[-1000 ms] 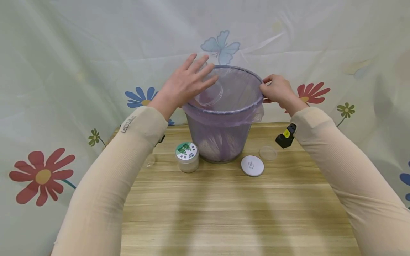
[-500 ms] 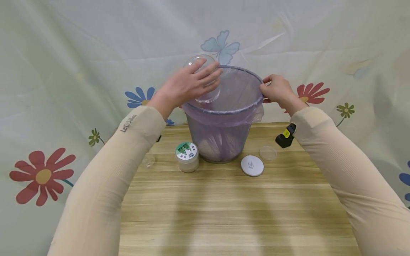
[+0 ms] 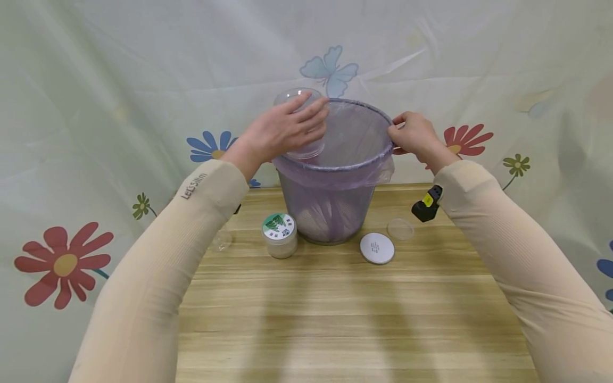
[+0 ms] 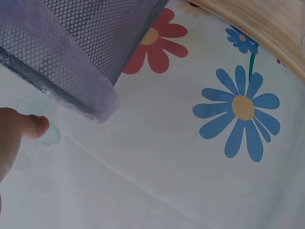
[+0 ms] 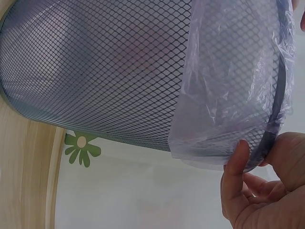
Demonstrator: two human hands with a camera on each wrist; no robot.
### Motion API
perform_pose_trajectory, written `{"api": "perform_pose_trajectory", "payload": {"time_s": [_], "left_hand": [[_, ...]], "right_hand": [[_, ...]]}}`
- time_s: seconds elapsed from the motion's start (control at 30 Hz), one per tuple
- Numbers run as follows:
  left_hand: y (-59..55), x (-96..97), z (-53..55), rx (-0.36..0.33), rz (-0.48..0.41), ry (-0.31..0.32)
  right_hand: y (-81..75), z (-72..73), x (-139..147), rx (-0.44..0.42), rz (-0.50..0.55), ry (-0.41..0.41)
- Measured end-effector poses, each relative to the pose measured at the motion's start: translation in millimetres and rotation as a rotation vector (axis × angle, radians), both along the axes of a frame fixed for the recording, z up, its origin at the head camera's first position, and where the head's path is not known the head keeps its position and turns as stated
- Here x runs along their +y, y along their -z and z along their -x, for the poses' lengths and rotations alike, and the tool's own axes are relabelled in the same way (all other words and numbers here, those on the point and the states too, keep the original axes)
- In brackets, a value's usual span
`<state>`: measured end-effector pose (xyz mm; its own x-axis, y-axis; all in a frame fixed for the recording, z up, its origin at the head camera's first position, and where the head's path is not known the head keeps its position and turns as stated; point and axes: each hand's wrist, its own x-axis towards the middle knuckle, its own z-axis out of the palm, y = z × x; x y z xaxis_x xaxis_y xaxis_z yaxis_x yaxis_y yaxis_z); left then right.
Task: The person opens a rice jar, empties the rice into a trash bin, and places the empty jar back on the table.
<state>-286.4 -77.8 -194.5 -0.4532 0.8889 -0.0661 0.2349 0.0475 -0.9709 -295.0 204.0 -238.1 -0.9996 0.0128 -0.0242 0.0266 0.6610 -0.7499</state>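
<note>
A mesh trash can (image 3: 330, 207) with a translucent purple bag folded over its rim stands at the back of the table. Over the left part of its mouth, my left hand (image 3: 282, 127) grips a clear plastic container (image 3: 287, 97), partly hidden behind the fingers. Its lower end dips inside the rim. My right hand (image 3: 416, 135) pinches the can's right rim and bag; in the right wrist view, thumb and fingers (image 5: 234, 174) lie on either side of the rim. Only part of the left hand (image 4: 24, 129), a thumb, shows in the left wrist view, near the bagged rim.
A jar (image 3: 280, 239) with a green-and-white lid stands left of the can's base. A white round disc (image 3: 377, 248) and a clear ring-like disc (image 3: 400, 229) lie to its right. Another clear piece (image 3: 221, 240) lies left. A flowered curtain (image 3: 158, 69) hangs behind.
My left hand's fingers were spread and have drawn closer together around the clear container. The container has tilted, and its upper end now shows above the hand. The right hand has stayed still.
</note>
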Motion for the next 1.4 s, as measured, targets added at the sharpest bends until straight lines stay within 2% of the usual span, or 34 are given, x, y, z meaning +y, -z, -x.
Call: {"api": "perform_pose_trajectory", "payload": {"time_s": [0.37,0.57,0.7,0.8,0.97,1.07,1.27,1.4], "left_hand": [[3.3,-4.4,-0.4,-0.028,-0.106,0.021],[5.8,-6.3,0.4,-0.077,-0.184,0.004],[7.7,-8.8,1.0,-0.114,-0.29,-0.019],[9.3,-10.9,1.3,-0.147,-0.399,-0.041],[11.4,-13.6,2.7,-0.164,-0.587,-0.07],[11.2,-15.6,3.4,-0.191,-0.686,-0.122],[8.3,-22.0,2.9,-0.264,-0.837,-0.27],[7.5,-29.7,2.1,-0.309,-0.945,-0.31]], "right_hand": [[-0.2,-0.6,0.2,0.001,0.004,-0.002],[0.2,-1.0,0.5,-0.004,0.004,0.001],[0.3,-0.5,0.5,-0.005,0.002,0.004],[0.4,0.1,0.5,-0.006,-0.002,0.006],[0.3,0.8,0.7,-0.004,-0.001,0.008],[0.5,1.1,0.8,-0.002,0.002,0.009],[0.8,1.1,0.6,0.003,0.005,0.006],[1.0,1.3,0.6,0.006,0.003,0.005]]}}
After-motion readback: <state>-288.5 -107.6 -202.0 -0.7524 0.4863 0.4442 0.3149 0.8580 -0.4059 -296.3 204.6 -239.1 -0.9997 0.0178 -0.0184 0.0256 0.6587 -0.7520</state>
